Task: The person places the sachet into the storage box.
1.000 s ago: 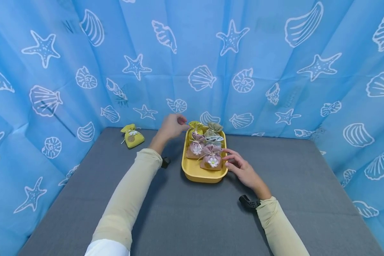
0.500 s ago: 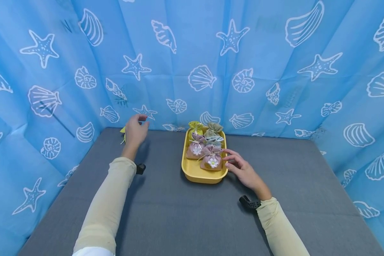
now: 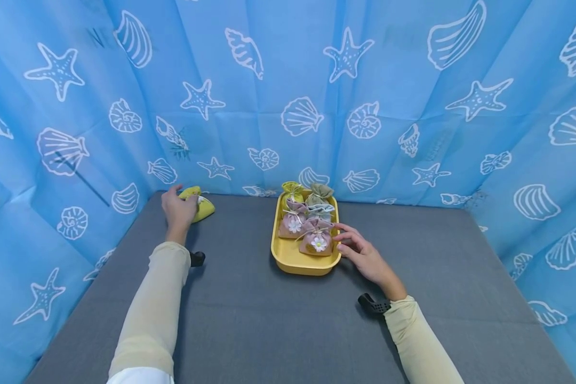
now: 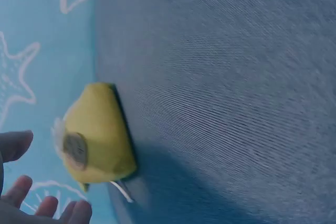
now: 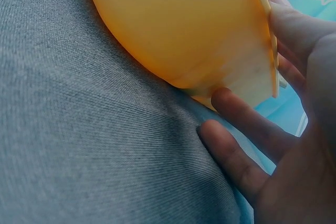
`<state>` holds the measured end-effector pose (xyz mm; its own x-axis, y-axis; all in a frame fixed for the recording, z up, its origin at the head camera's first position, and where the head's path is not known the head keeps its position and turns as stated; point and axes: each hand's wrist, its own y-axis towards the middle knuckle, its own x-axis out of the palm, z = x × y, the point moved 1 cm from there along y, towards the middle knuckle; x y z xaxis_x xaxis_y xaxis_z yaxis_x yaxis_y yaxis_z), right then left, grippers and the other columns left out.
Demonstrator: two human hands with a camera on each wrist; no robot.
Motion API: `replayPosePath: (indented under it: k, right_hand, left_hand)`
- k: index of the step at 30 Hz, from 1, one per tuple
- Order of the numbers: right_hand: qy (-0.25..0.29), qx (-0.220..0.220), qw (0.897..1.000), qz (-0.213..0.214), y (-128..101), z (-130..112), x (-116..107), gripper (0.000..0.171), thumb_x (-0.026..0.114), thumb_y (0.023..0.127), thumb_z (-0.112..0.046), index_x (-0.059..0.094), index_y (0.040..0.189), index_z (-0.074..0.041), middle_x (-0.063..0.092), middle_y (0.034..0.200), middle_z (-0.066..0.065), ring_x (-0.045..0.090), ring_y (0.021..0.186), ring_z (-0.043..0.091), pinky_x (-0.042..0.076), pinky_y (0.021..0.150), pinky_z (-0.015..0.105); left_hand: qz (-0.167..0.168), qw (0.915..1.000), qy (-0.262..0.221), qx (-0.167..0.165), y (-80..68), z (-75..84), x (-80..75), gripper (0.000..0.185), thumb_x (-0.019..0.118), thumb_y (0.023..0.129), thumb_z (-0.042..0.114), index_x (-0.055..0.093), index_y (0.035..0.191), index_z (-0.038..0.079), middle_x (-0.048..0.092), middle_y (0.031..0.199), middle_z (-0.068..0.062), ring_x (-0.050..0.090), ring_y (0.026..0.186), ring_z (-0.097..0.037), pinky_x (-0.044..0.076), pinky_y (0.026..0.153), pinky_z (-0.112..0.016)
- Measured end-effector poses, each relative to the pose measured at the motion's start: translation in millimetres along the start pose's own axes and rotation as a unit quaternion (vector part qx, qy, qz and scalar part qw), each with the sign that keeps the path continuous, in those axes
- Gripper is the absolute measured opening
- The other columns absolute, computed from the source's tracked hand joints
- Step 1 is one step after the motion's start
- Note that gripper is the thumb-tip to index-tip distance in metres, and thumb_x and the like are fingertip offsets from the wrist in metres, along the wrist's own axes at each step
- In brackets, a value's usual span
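Head view: the left hand [image 3: 178, 209] has its grip spread over the yellow pouch [image 3: 200, 206], which lies on the grey worktop [image 3: 278, 320] at its far left corner, just in front of the blue curtain [image 3: 288, 96]. The left wrist view shows the fingertips [image 4: 50, 205] relaxed and apart from the pouch, with nothing pinched. The pouch lies on its side, with a small round trim facing the hand.

The right hand [image 3: 362, 256] rests at the right rim of the yellow tray [image 3: 297, 261]. Its grip is spread, with straight fingers [image 5: 252, 129] against the tray wall and on the worktop.

Procedure, as judged: lower the left grip onto the body of the pouch and close round its full middle, not round the loose cord at its neck. Lift straight up, clear of the curtain folds. Keep the right hand steady on the tray so it does not slide.

Surroundings: the tray holds several pouches packed closely, among them a pink pouch with a white flower [image 3: 317, 241] at the near right. Open tray floor shows only at the near end. The curtain behind the yellow pouch limits approach from the far side.
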<state>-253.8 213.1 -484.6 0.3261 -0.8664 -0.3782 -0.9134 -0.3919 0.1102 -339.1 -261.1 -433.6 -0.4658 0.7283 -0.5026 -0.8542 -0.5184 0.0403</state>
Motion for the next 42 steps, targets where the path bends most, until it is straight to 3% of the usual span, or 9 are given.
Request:
replayPosePath:
  k: [9,12,19,23,28,32,42]
  right_hand:
    - [0.003,0.000,1.000,-0.002,-0.6,-0.1,0.8,0.031,0.056,0.106,-0.024,0.061,0.130,-0.005,0.033,0.165,0.006,0.050,0.133,0.036,0.050,0.091,0.018]
    - [0.002,0.001,1.000,-0.001,-0.9,-0.1,0.9,0.031,0.056,0.106,-0.024,0.061,0.130,-0.004,0.032,0.165,0.006,0.049,0.134,0.036,0.050,0.091,0.018]
    - [-0.005,0.002,1.000,0.004,0.5,-1.6,0.5,0.029,0.056,0.106,-0.025,0.062,0.129,-0.009,0.034,0.165,0.004,0.048,0.136,0.032,0.049,0.093,0.018]
    - [-0.001,0.005,1.000,0.003,0.5,-2.2,0.1,0.029,0.056,0.106,-0.024,0.062,0.129,-0.008,0.033,0.165,0.005,0.048,0.136,0.034,0.050,0.093,0.018]
    - [0.001,0.009,1.000,0.000,0.2,-1.6,-0.7,0.029,0.056,0.106,-0.025,0.061,0.129,-0.008,0.032,0.166,0.004,0.047,0.138,0.034,0.049,0.093,0.018]
    - [0.002,0.007,1.000,0.000,-0.4,-2.0,-1.4,0.029,0.056,0.106,-0.025,0.061,0.129,-0.008,0.032,0.166,0.004,0.047,0.137,0.034,0.049,0.093,0.019]
    - [0.002,0.008,1.000,-0.002,-1.1,0.6,-0.9,0.029,0.055,0.106,-0.027,0.062,0.129,-0.010,0.032,0.166,0.004,0.049,0.134,0.033,0.050,0.092,0.019]
  left_hand:
    - [-0.026,0.9980,-0.023,-0.054,7.3,-20.2,-5.5,0.079,0.061,0.098,0.031,0.020,0.164,0.016,0.027,0.168,-0.014,0.028,0.154,-0.033,0.034,0.123,-0.051]
    - [-0.031,0.9973,-0.016,-0.065,7.7,-21.0,-6.5,0.082,0.061,0.098,0.036,0.016,0.164,0.016,0.027,0.168,-0.014,0.028,0.155,-0.034,0.034,0.123,-0.051]
    - [-0.045,0.9949,-0.033,-0.084,6.8,-15.4,-7.4,0.087,0.064,0.097,0.042,0.016,0.164,0.015,0.038,0.162,-0.018,0.041,0.148,-0.034,0.041,0.119,-0.048]
    - [-0.086,0.9928,-0.036,-0.076,4.6,-10.3,-6.3,0.087,0.066,0.097,0.041,0.020,0.162,0.008,0.043,0.159,-0.021,0.048,0.144,-0.034,0.045,0.116,-0.047]
    - [-0.136,0.9891,0.004,-0.058,-0.4,-7.3,-4.6,0.068,0.066,0.098,0.041,0.046,0.150,0.001,0.054,0.146,-0.022,0.056,0.131,-0.035,0.052,0.106,-0.048]
    - [-0.135,0.9894,0.041,-0.035,-2.6,-5.9,-4.4,0.057,0.064,0.100,0.040,0.057,0.140,-0.001,0.061,0.136,-0.023,0.061,0.121,-0.035,0.056,0.097,-0.047]
    - [-0.138,0.9885,0.060,0.011,-1.5,-1.2,-8.4,0.051,0.060,0.102,0.040,0.060,0.132,-0.001,0.063,0.124,-0.021,0.063,0.105,-0.029,0.055,0.078,-0.034]
